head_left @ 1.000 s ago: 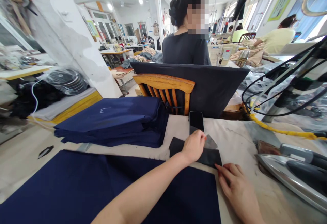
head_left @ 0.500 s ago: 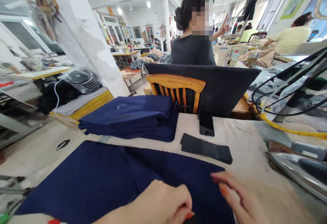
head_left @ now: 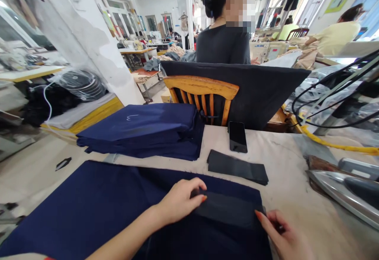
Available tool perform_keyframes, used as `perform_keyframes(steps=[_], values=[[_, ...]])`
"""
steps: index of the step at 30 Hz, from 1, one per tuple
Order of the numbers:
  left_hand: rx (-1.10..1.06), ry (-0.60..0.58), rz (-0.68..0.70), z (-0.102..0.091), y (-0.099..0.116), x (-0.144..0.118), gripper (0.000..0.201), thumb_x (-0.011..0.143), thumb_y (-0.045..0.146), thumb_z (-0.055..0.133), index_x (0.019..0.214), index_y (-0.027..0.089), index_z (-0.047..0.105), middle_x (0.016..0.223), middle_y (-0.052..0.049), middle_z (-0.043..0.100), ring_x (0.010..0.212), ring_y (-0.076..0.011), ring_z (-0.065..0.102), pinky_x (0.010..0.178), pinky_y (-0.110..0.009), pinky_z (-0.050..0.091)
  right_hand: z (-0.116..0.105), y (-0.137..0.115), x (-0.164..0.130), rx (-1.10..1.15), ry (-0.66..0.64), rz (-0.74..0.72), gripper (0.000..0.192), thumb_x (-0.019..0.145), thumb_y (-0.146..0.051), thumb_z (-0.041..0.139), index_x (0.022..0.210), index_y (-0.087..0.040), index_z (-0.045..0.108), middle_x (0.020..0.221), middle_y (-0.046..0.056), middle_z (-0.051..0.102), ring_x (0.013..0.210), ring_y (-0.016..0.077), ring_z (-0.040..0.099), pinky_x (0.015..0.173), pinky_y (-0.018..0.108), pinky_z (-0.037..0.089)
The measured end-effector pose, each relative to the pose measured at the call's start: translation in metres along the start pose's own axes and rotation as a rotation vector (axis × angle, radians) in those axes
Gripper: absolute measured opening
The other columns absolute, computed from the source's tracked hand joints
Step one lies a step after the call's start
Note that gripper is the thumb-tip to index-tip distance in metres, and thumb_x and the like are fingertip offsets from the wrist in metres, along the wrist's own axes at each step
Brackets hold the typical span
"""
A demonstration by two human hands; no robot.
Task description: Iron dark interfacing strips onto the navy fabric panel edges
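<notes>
A black fabric strip [head_left: 227, 209] lies over the dark navy fabric piece [head_left: 97, 208], close to its far right edge. My left hand [head_left: 180, 200] has its fingers and thumb closed on the strip's left end. At the right end, my right hand [head_left: 280, 228] pinches the strip's corner beside the navy edge; its fingers are curled and partly hidden. Just beyond the navy piece lies a small stack of black strips [head_left: 237, 167], which neither hand touches.
A folded navy fabric stack [head_left: 142, 127] with a chalk mark sits at the back left of the cloth-covered table [head_left: 284, 165]. A phone [head_left: 237, 137] lies behind the strips. At right rests an iron [head_left: 346, 196] below a yellow hose [head_left: 331, 143]. A wooden chair [head_left: 204, 84] and a seated person [head_left: 223, 44] are ahead.
A black strip now lies stretched on the navy piece between my hands. My left hand has moved up and left; my right hand has come in to the strip's right end. The seated person's raised hand has lowered.
</notes>
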State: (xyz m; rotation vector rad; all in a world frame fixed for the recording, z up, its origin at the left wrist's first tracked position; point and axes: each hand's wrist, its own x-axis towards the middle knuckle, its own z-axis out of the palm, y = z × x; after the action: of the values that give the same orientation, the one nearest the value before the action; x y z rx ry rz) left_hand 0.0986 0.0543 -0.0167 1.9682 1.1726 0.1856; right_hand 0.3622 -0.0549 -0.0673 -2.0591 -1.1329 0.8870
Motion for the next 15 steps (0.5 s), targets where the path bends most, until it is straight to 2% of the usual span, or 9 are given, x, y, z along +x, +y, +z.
perform_keyframes(steps=[2, 6, 15], values=[[0.049, 0.085, -0.017, 0.004, -0.013, 0.014, 0.025, 0.086, 0.027, 0.051, 0.110, 0.021, 0.058, 0.075, 0.002, 0.062, 0.064, -0.0133, 0.055, 0.060, -0.022, 0.037, 0.000, -0.004, 0.009, -0.137, 0.073, 0.056, 0.046, 0.073, -0.071, 0.044, 0.063, -0.026, 0.050, 0.056, -0.003, 0.047, 0.057, 0.0171, 0.046, 0.058, 0.030, 0.035], [0.155, 0.174, -0.038, 0.012, -0.028, 0.027, 0.042, 0.087, 0.025, 0.049, 0.129, 0.028, 0.049, 0.086, 0.002, 0.064, 0.069, -0.0146, 0.058, 0.065, -0.025, 0.040, 0.005, -0.006, 0.021, -0.313, 0.076, 0.033, 0.045, 0.078, -0.068, 0.036, 0.065, -0.028, 0.051, 0.061, -0.001, 0.055, 0.059, 0.0201, 0.053, 0.056, 0.033, 0.035], [0.251, 0.177, -0.067, 0.014, -0.030, 0.029, 0.046, 0.087, 0.025, 0.049, 0.133, 0.029, 0.045, 0.086, 0.003, 0.064, 0.075, -0.0158, 0.060, 0.069, -0.026, 0.043, 0.006, 0.006, 0.038, -0.450, -0.088, 0.105, 0.050, 0.076, -0.074, 0.031, 0.071, -0.029, 0.054, 0.073, 0.001, 0.064, 0.063, 0.0198, 0.060, 0.057, 0.034, 0.042]])
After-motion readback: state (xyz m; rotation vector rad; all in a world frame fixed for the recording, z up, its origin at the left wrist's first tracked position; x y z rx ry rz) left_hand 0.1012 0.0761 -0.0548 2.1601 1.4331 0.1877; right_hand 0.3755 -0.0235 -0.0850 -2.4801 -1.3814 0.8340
